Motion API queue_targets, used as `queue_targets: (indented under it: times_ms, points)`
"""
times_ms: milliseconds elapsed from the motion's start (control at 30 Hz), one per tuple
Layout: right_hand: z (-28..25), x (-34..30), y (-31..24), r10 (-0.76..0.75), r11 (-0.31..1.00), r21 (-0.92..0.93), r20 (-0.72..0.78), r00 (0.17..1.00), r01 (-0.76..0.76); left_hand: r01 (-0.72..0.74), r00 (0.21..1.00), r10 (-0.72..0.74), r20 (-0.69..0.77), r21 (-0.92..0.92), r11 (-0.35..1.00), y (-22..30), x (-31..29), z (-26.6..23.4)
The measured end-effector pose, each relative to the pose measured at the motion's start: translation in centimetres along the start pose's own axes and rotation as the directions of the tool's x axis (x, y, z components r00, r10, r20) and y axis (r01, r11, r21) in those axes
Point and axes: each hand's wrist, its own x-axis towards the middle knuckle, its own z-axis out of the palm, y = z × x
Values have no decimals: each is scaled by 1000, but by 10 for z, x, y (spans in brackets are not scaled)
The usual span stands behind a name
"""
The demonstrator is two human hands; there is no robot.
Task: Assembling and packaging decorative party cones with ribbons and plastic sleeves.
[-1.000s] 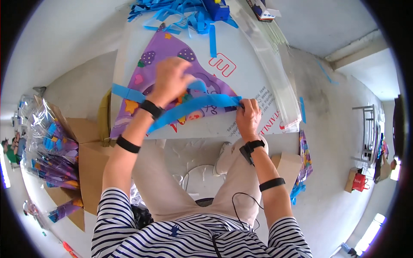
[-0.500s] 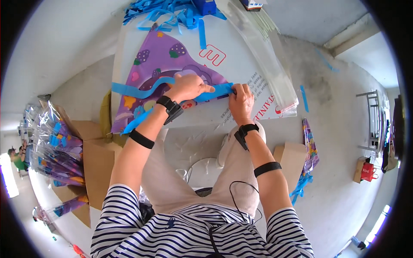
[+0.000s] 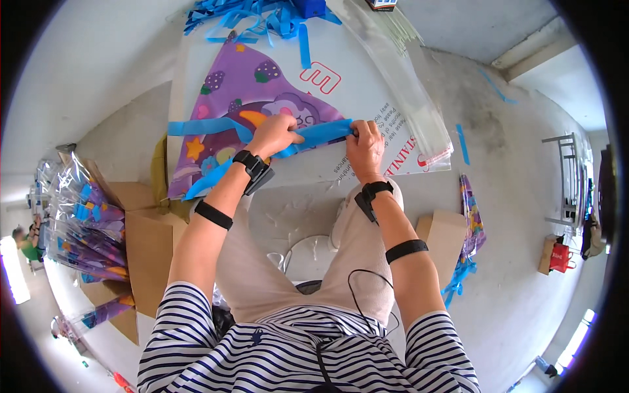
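Observation:
A purple triangular sheet (image 3: pixel 226 85) printed with berries, stars and clouds lies on the white board in front of me. A wide blue ribbon (image 3: pixel 324 133) runs across its near part, with loose lengths trailing to the left. My right hand (image 3: pixel 365 147) is closed, pinching the ribbon's right end at the sheet's right corner. Just left of it, my left hand (image 3: pixel 275 135) is closed around the same ribbon, its fingers partly hidden behind the back of the hand. Wristbands are on both my arms.
Cut blue strips (image 3: pixel 246 16) lie heaped at the board's far edge, near a blue box (image 3: pixel 312 8). Clear plastic sleeves (image 3: pixel 406 92) cover the board's right side. To my left stands a cardboard box (image 3: pixel 147 245) with bagged purple pieces (image 3: pixel 88 226).
My left hand has shifted slightly left along the ribbon, and the ribbon between my hands looks flatter. My right hand stays at the corner, still pinching.

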Motion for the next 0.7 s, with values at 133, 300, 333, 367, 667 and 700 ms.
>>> queue_targets:
  times_ms: [133,300,333,367,667,700]
  points:
    - [2,2,4,-69,997,21,-90,994,71,33,999,-34,32,30,999,1,-1,3]
    - [-2,4,8,13,986,165,-46,999,-5,20,1000,-20,10,35,999,4,-4,9]
    - [-3,4,8,38,978,206,-24,999,-32,15,1000,-15,0,51,999,3,-4,11]
    - [-6,5,8,37,978,205,-24,999,-31,11,1000,-10,-11,66,998,2,-4,12]
    - [-28,27,-13,36,935,354,-75,997,-8,-1,1000,3,-15,110,994,-7,0,18]
    - [-26,29,-33,-28,923,383,-46,999,44,2,1000,0,-15,109,994,-9,-1,19]
